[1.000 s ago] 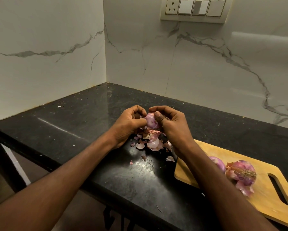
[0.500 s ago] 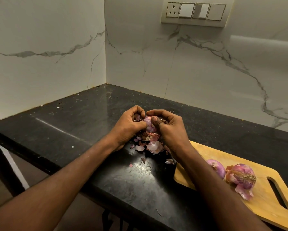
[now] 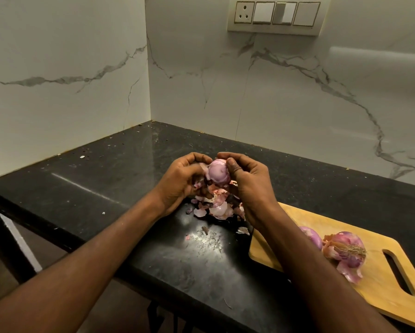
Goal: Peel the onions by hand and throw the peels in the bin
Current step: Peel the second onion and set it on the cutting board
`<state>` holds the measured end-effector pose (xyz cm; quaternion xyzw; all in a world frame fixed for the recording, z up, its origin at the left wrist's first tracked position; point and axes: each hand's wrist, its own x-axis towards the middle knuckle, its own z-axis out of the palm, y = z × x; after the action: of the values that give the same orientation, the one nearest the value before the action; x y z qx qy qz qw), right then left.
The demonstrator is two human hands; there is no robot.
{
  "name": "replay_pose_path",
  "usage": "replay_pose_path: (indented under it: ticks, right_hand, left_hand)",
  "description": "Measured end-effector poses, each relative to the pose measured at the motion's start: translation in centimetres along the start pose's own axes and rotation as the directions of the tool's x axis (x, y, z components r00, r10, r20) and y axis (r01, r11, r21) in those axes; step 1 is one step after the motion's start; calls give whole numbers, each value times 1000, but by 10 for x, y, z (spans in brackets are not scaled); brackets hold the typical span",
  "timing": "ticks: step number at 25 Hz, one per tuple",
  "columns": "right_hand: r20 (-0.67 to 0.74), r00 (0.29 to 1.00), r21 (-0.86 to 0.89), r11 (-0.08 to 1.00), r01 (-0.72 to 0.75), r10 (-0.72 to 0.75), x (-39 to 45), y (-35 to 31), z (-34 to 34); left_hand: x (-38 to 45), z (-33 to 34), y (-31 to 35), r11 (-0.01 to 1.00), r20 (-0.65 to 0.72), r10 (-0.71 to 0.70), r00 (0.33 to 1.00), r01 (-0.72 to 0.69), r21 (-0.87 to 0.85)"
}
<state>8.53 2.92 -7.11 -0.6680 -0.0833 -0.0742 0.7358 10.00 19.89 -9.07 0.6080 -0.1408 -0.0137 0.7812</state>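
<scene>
Mid-peel at frame centre: left hand and right hand curled around the small purple-pink onion above the heap of papery pink peels on the black stone bench, likely calling next for stripping remaining skin.

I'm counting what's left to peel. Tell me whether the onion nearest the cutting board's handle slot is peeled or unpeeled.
Partly peeled. The onion still wears papery skin, with loose flaps hanging off it onto the cutting board and its dry roots intact.

Black stone counter, wooden cutting board at right, marble-look wall, switch panel
</scene>
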Motion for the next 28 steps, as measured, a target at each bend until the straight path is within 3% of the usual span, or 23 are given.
replay_pose_path:
  ticks: [4,10,19,22,28]
  right_hand:
    - [-22,999,35,999,-36,37,0,-2,-1]
    - [-19,1000,6,1000,-21,21,1,-4,-4]
    - [-21,996,113,990,-82,85,0,-8,-6]
    - [25,993,157,980,-122,119,-2,-10,-4]
    - [30,995,74,993,-96,94,-2,-3,-2]
  left_hand:
    - [0,1,0,999,85,-10,996,14,-46]
    - [-1,-2,-2,999,42,32,999,-33,14]
    - [-2,0,-1,999,8,36,999,-36,5]
    - [-1,-1,-3,995,-9,80,997,-79,66]
    - [-1,-3,-7,969,-33,126,991,-116,217]
